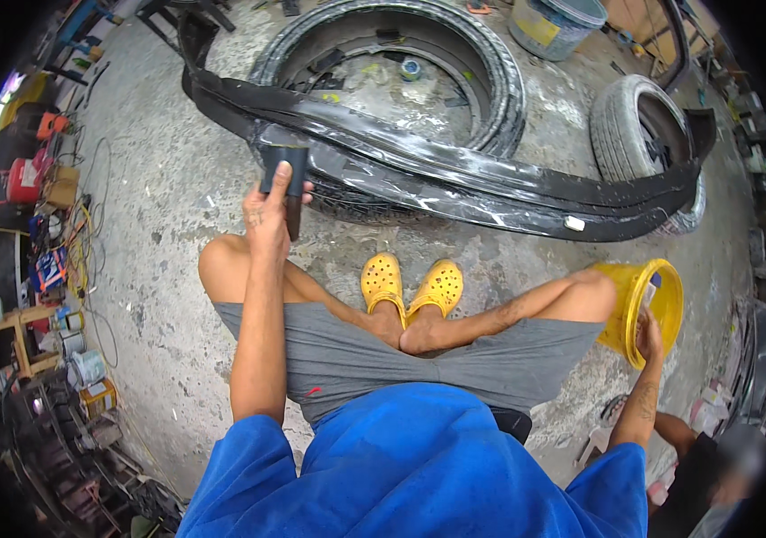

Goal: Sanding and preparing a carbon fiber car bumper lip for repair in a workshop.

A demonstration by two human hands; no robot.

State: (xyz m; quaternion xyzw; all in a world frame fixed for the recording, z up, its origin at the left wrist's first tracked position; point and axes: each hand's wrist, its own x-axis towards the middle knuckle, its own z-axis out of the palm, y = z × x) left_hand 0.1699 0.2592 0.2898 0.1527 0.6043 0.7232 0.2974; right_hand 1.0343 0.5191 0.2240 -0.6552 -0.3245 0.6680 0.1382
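A long black bumper-like car part [454, 170], smeared with pale residue, lies across two tyres in front of me. At its left end my left hand [266, 220] is closed around a dark flat rectangular piece [287, 170], thumb on top and fingertips at its right edge; the piece lies against the bumper. To the right, a yellow bucket [620, 318] leans beside my knee with its mouth tipped to the right. My right hand [649, 341] reaches into the mouth, near a small greyish object [652, 289]; its fingers are partly hidden.
A large tyre [508, 81] and a smaller tyre [611, 134] lie under the bumper. A small white block [574, 223] rests on it. A grey bucket [555, 27] stands far right. Cables, cans and a wooden frame [20, 341] line the left side. Another person [705, 471] is at lower right.
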